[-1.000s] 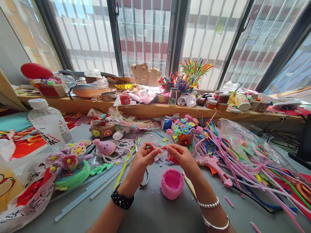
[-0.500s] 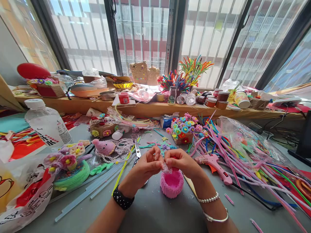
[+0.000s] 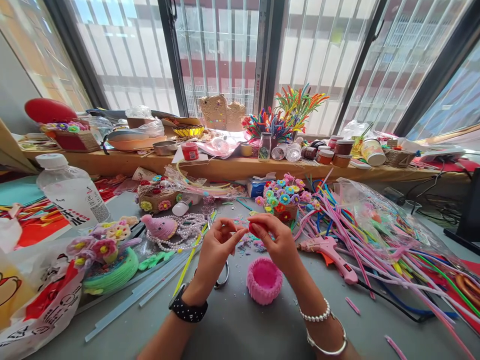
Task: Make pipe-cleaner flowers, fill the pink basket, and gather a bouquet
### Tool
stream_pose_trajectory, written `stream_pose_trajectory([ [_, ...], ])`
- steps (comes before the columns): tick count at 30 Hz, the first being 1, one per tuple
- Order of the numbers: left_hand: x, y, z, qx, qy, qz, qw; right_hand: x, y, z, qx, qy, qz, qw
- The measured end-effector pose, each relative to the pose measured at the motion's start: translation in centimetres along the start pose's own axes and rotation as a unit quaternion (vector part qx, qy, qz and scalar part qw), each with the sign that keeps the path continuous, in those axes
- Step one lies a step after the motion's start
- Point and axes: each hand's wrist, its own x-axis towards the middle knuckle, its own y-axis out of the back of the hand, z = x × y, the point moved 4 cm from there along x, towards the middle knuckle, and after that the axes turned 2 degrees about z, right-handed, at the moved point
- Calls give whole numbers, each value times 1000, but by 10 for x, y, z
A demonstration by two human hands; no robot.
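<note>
Both my hands are raised above the desk, fingertips nearly meeting. My right hand pinches a small red piece, mostly covered by the fingers, so its kind is unclear. My left hand has thumb and forefinger pressed together beside it; whatever they hold is too small to make out. Just below the right hand stands a pink fuzzy round pot, its open top facing up. Scissors lie partly hidden under the left hand. Small coloured scraps are scattered behind the hands.
A pink glue gun lies to the right, beside heaped pipe cleaners. At left are glue sticks, a pearl string, a pipe-cleaner flower piece and a water bottle. A flower basket stands behind.
Both hands have lifted up and away from the pink pot, uncovering its opening. The clear crinkled plastic that was between the fingers is no longer visible. The red piece now shows at the right fingertips.
</note>
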Motion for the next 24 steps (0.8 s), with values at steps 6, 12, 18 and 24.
stream_pose_trajectory([
  [6, -1, 6, 6, 119, -118, 37, 985, 2, 21, 22, 134, -88, 200, 967],
  [12, 7, 25, 20, 266, -179, 45, 946, 3, 33, 45, 173, -175, 266, 932],
  [18, 14, 62, 60, 281, -172, 173, 928, 3, 32, 44, 196, -171, 261, 930],
  [24, 59, 53, 43, 459, -137, 17, 878, 8, 23, 36, 211, -133, 184, 951],
])
